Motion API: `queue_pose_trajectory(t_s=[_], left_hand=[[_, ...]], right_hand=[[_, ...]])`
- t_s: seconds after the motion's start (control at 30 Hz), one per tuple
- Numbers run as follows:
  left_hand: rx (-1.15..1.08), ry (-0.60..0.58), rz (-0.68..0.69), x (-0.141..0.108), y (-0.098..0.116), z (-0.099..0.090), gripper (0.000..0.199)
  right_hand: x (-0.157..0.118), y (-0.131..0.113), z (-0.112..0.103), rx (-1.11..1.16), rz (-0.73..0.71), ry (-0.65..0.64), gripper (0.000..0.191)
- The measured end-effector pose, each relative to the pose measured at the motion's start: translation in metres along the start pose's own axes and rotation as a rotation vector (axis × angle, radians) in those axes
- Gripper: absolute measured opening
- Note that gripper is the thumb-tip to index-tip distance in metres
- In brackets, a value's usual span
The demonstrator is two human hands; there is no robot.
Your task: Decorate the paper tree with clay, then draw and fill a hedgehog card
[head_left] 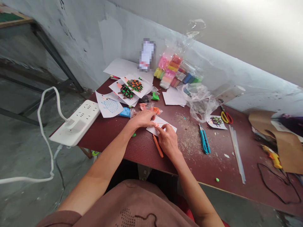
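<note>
Both of my hands meet over a small white paper card (170,125) near the table's front edge. Between my fingertips is a little piece of peach-pink modelling clay (156,125), partly covered by them. The fingers of my left hand (142,119) are bent and closed at the clay from the left. From the right, my right hand (168,138) pinches it with thumb and forefinger. An orange marker (157,146) lies just left of my right hand. Opened packets of orange clay (156,110) and blue clay (125,112) rest beyond my left hand.
Hedgehog picture cards (134,85) are stacked behind. Bagged clay (174,69) and a phone (146,55) stand by the wall. To the right lie a blue utility knife (204,140), scissors (226,116), glue sticks (237,154) and a yellow glue gun (273,157). A power strip (75,123) overhangs the left edge.
</note>
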State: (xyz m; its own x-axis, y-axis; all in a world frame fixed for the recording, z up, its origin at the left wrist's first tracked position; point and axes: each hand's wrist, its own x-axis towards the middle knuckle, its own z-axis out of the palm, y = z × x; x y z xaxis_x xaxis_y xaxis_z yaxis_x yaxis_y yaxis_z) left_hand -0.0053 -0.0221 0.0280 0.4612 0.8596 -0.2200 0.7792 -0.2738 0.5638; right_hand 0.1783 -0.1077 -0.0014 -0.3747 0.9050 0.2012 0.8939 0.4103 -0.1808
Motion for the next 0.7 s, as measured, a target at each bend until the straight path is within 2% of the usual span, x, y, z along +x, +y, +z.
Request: queue_pose_trajectory(t_s=[0.23, 0.4, 0.7], left_hand=[[0.017, 0.005, -0.016, -0.0007, 0.0011, 0.0002, 0.03], [0.02, 0.0, -0.008, -0.0004, 0.0005, 0.0002, 0.03], [-0.015, -0.018, 0.029, 0.0011, -0.0035, -0.0008, 0.021]], right_hand=[[-0.0037, 0.0019, 0.0002, 0.006, -0.006, 0.03, 0.045], [-0.0035, 0.0006, 0.0008, -0.008, -0.025, 0.0, 0.048], [0.0026, -0.0049, 0.001, -0.036, -0.006, -0.041, 0.039]])
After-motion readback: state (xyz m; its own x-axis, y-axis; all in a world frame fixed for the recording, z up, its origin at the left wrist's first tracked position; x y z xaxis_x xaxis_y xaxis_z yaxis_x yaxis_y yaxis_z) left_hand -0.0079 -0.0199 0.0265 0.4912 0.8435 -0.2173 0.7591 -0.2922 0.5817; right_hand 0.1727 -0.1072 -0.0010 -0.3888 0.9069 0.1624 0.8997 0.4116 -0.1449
